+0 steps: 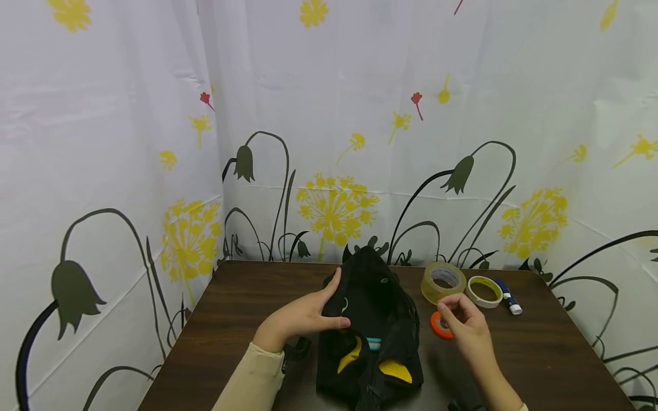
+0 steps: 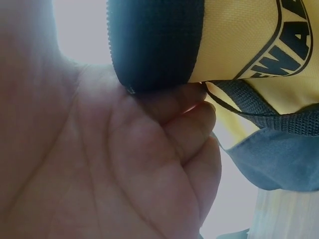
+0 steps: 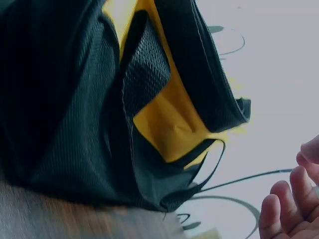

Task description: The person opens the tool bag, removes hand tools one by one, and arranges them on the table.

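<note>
A black and yellow bag stands on the table, its black lid raised at the back. My left hand grips the left side of that lid; in the left wrist view its fingers curl behind the dark zipped edge. A small turquoise item shows at the opening. To the right of the bag, my right hand hovers with fingers loosely bent, thumb near the index finger, beside a roll of orange tape. Nothing clearly shows between those fingertips.
Behind the right hand are a wide roll of clear tape, a narrower pale tape roll and a blue and white glue stick. A flower-printed curtain hangs behind the dark wooden table. Dark objects lie near the front edge.
</note>
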### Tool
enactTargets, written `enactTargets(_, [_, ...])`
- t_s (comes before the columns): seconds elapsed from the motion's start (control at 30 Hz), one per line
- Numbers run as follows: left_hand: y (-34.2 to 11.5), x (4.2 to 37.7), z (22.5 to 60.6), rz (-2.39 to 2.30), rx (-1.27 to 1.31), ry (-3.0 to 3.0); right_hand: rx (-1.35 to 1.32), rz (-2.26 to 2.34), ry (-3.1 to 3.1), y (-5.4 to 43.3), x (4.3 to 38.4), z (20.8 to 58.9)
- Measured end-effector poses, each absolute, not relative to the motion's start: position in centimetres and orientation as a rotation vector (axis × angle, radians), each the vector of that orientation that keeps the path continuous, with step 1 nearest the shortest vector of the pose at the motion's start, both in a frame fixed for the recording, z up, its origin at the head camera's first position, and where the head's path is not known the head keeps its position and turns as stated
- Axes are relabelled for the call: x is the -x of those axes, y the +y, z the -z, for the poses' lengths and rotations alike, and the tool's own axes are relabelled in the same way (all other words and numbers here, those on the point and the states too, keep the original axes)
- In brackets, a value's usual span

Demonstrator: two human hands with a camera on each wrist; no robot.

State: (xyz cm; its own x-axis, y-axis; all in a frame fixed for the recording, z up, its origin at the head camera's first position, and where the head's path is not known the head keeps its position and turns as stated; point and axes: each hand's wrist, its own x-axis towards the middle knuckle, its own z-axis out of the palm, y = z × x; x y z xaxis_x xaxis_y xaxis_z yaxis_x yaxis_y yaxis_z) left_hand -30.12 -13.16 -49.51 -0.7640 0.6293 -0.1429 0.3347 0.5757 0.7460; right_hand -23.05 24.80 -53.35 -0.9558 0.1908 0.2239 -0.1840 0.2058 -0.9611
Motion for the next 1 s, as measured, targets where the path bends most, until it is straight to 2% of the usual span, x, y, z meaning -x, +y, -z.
enactTargets(0.63, [-13.0, 29.9, 49.6, -1.033, -0.766, 2.411, -0.206, -1.891, -2.262, 21.7, 21.0, 51.8])
enactTargets(1.0, [-13.1, 30.0, 49.6, -1.043, -0.767, 2.417, -0.352, -2.008, -2.265, 19.1, 20.9, 50.4])
